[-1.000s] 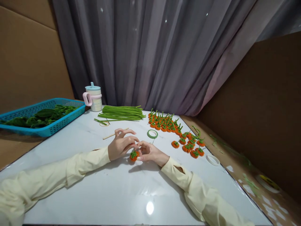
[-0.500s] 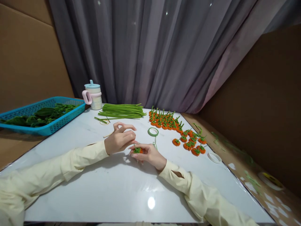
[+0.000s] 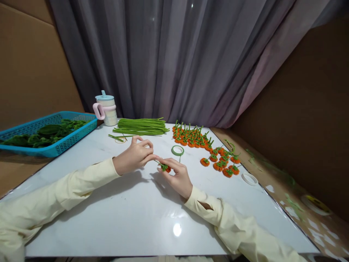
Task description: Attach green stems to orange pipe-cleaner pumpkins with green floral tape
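A small orange pumpkin (image 3: 165,168) made of fuzzy wire, with a green top, is held above the white table (image 3: 136,203). My right hand (image 3: 176,175) grips it between thumb and fingers. My left hand (image 3: 133,156) is closed in a pinch on the thin stem that sticks out of the pumpkin toward the left. Both hands meet over the middle of the table, in pale yellow sleeves. A roll of green tape (image 3: 177,150) lies just behind my right hand.
Several finished orange pumpkins (image 3: 201,145) lie at the back right. A bundle of green wires (image 3: 141,126) and a lidded cup (image 3: 105,108) stand at the back. A blue basket (image 3: 46,133) of green leaves sits at left. A white ring (image 3: 249,178) lies near the right edge.
Both hands have lifted the pumpkin off the table and shifted a little right and back. My left hand closed from loose fingers into a pinch on the stem.
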`<state>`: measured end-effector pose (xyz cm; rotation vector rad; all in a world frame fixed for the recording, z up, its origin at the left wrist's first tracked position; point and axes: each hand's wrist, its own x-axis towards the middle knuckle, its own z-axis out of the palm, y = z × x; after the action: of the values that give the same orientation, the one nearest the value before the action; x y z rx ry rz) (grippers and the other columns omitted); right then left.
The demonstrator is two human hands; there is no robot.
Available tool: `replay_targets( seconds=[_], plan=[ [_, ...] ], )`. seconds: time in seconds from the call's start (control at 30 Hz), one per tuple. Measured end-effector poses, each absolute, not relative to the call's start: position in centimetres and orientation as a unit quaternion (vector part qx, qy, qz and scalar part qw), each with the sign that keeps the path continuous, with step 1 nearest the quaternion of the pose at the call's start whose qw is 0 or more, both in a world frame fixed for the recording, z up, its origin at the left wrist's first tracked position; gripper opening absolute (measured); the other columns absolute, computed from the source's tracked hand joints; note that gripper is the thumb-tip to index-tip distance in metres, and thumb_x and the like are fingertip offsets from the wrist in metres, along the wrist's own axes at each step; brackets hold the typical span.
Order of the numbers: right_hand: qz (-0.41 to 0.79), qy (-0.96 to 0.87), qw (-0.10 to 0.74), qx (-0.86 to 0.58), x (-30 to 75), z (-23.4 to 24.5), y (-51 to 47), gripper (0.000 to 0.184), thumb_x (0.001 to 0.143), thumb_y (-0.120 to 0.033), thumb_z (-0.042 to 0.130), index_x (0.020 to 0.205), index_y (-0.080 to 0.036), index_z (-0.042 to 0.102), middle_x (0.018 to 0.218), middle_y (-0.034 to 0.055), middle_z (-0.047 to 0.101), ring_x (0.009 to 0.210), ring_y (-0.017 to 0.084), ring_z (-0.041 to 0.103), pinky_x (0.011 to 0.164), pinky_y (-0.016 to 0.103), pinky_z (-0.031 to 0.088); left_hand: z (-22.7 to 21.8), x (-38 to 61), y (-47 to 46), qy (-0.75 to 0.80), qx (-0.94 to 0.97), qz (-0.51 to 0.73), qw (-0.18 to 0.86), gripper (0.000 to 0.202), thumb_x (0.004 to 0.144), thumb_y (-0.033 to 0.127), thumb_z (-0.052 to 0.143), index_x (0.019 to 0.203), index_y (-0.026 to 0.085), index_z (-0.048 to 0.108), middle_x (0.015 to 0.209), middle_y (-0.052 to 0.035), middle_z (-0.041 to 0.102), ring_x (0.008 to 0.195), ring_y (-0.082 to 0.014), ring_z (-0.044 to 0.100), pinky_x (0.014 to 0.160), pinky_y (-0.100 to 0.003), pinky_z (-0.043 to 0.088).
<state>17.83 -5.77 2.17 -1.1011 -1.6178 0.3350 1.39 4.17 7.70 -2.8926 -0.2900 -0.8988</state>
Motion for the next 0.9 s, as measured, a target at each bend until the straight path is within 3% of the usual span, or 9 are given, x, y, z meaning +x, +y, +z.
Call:
replay_targets(
  seconds=[0.17, 0.3, 0.4, 0.5, 0.6, 0.7, 0.9],
  plan=[
    [0.113, -0.695, 0.54, -0.462, 17.8, 2.1, -5.7, 0.02, 0.08, -0.02, 0.054, 0.097, -0.018, 0.066, 0.087, 0.0065, 0.065, 0.068, 0.012, 0.055, 0.064, 0.024, 0.047, 7.8, 1.3, 4.1, -0.128, -0.963, -0.232, -0.04, 0.053, 0.096, 0.042, 0.028, 0.06, 0.018, 0.059, 0.059, 0.0031, 0.062, 0.083, -0.0149, 0.055, 0.088, -0.036, 0.017],
    [0.119, -0.704, 0.523, -0.465, 17.9, 1.9, -5.7, 0.022, 0.081, -0.02, 0.052, 0.098, -0.018, 0.066, 0.087, 0.0064, 0.064, 0.066, 0.011, 0.055, 0.06, 0.023, 0.046, 8.7, 1.0, 4.2, -0.131, -0.961, -0.238, -0.047, 0.052, 0.097, 0.043, 0.019, 0.078, 0.02, 0.061, 0.079, 0.0007, 0.066, 0.089, -0.0156, 0.054, 0.088, -0.036, 0.018],
    [0.116, -0.712, 0.506, -0.472, 18.0, 1.8, -5.6, 0.023, 0.08, -0.019, 0.051, 0.098, -0.019, 0.066, 0.088, 0.0063, 0.065, 0.068, 0.012, 0.056, 0.062, 0.024, 0.047, 9.3, 0.8, 3.9, -0.077, -0.972, -0.221, -0.021, 0.042, 0.093, 0.051, 0.03, 0.091, 0.021, 0.059, 0.093, -0.0021, 0.066, 0.098, -0.0179, 0.053, 0.089, -0.035, 0.018],
    [0.105, -0.722, 0.499, -0.467, 18.0, 1.7, -5.6, 0.025, 0.079, -0.017, 0.05, 0.1, -0.017, 0.065, 0.089, 0.0068, 0.065, 0.073, 0.014, 0.058, 0.066, 0.025, 0.048, 9.4, 0.8, 3.1, -0.019, -0.972, -0.231, 0.039, 0.031, 0.09, 0.048, 0.043, 0.096, 0.021, 0.057, 0.093, -0.0031, 0.068, 0.105, -0.0204, 0.051, 0.091, -0.037, 0.017],
    [0.096, -0.732, 0.488, -0.466, 18.0, 1.7, -5.6, 0.024, 0.079, -0.016, 0.05, 0.098, -0.018, 0.064, 0.087, 0.0063, 0.064, 0.073, 0.014, 0.058, 0.067, 0.026, 0.048, 9.0, 1.0, 2.4, 0.016, -0.963, -0.245, 0.108, 0.019, 0.094, 0.027, 0.041, 0.088, 0.02, 0.057, 0.082, -0.0012, 0.07, 0.106, -0.0195, 0.052, 0.092, -0.038, 0.017],
    [0.08, -0.74, 0.478, -0.467, 17.9, 1.6, -5.7, 0.024, 0.079, -0.014, 0.048, 0.098, -0.018, 0.063, 0.089, 0.0067, 0.064, 0.075, 0.015, 0.058, 0.069, 0.026, 0.049, 8.7, 1.0, 2.1, 0.036, -0.95, -0.26, 0.17, 0.031, 0.094, 0.011, 0.033, 0.075, 0.018, 0.056, 0.076, -0.0007, 0.069, 0.104, -0.0163, 0.054, 0.092, -0.037, 0.019],
    [0.039, -0.76, 0.459, -0.458, 17.9, 1.3, -5.7, 0.028, 0.08, -0.013, 0.046, 0.105, -0.014, 0.06, 0.094, 0.0103, 0.063, 0.08, 0.016, 0.059, 0.072, 0.026, 0.05, 8.5, 0.8, 2.4, 0.044, -0.922, -0.287, 0.255, 0.035, 0.093, 0.012, 0.033, 0.066, 0.016, 0.055, 0.083, -0.0059, 0.067, 0.094, -0.0135, 0.057, 0.094, -0.035, 0.022]
  ],
)
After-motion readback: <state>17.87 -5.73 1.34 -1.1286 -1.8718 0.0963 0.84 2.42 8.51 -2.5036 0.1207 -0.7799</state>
